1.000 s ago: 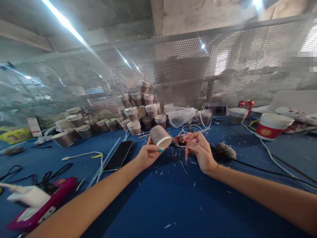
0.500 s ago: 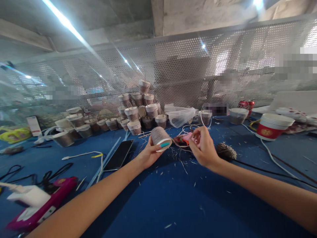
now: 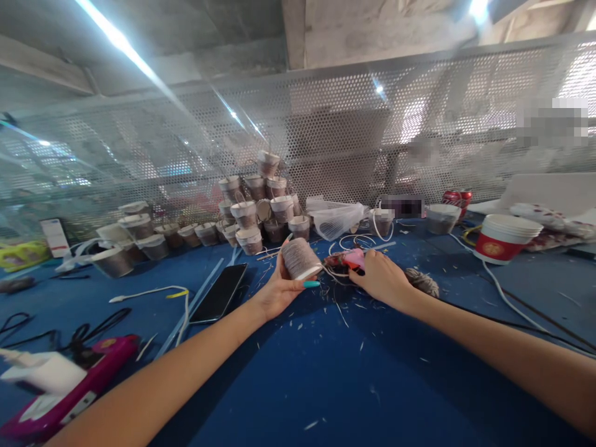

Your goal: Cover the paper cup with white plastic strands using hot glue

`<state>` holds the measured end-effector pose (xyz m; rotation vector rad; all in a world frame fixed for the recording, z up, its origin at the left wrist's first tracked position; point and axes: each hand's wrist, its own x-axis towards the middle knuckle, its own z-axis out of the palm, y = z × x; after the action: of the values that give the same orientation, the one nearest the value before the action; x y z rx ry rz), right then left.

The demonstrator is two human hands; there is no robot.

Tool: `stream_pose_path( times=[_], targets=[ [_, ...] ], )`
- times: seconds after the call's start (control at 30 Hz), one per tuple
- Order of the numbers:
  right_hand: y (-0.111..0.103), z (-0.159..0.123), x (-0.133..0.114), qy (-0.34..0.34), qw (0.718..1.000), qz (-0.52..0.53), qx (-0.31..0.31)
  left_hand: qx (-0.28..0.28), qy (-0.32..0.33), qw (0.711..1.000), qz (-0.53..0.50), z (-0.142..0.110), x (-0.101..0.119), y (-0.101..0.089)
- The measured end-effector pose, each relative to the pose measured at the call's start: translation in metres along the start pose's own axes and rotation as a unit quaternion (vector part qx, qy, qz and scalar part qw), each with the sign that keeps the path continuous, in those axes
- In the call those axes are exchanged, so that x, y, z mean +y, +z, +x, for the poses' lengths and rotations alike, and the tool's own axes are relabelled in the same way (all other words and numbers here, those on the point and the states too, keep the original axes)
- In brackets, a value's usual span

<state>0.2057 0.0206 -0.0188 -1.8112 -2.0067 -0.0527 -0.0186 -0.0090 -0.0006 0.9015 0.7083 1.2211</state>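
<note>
My left hand (image 3: 274,290) is closed around a paper cup wrapped in grey-brown yarn (image 3: 302,257). The cup lies tilted on its side, its white rim toward the lower right. My right hand (image 3: 384,279) is closed over the back of a pink glue gun (image 3: 351,257) with an orange trigger; its fingers are partly hidden. The gun's dark nozzle points left, toward the cup. Pale loose strands (image 3: 333,271) lie between the two hands. A ball of grey yarn (image 3: 423,282) sits just behind my right wrist.
Several yarn-wrapped cups (image 3: 249,239) are stacked at the back. A phone (image 3: 220,293) and a magenta power strip (image 3: 79,388) lie to the left. White paper cups with a red band (image 3: 503,242) stand at the right. Fibre scraps are scattered over the blue table (image 3: 279,385).
My right hand has come down from a pinch above the pink glue gun and closed on it. The wrapped cup has turned slightly in my left hand.
</note>
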Motion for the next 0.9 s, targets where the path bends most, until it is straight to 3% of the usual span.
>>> stream_pose_path(
  times=[0.17, 0.37, 0.5, 0.7, 0.9],
  targets=[
    [0.000, 0.006, 0.005, 0.025, 0.996, 0.070, 0.046, -0.018, 0.007, 0.999, -0.040, 0.002, -0.002, -0.003],
    [-0.010, 0.003, -0.002, 0.055, 0.985, 0.131, 0.097, 0.015, 0.021, 1.000, -0.017, 0.006, -0.005, -0.007],
    [-0.005, 0.002, -0.003, 0.081, 0.964, 0.209, 0.145, 0.030, 0.030, 0.999, -0.021, 0.008, -0.005, -0.006],
    [0.008, -0.002, -0.002, -0.019, 0.929, 0.266, 0.257, 0.071, 0.041, 0.997, -0.013, 0.012, -0.007, -0.006],
    [0.007, -0.010, -0.008, -0.081, 0.924, 0.264, 0.265, 0.078, 0.052, 0.996, -0.004, 0.014, -0.009, -0.009]
  ],
)
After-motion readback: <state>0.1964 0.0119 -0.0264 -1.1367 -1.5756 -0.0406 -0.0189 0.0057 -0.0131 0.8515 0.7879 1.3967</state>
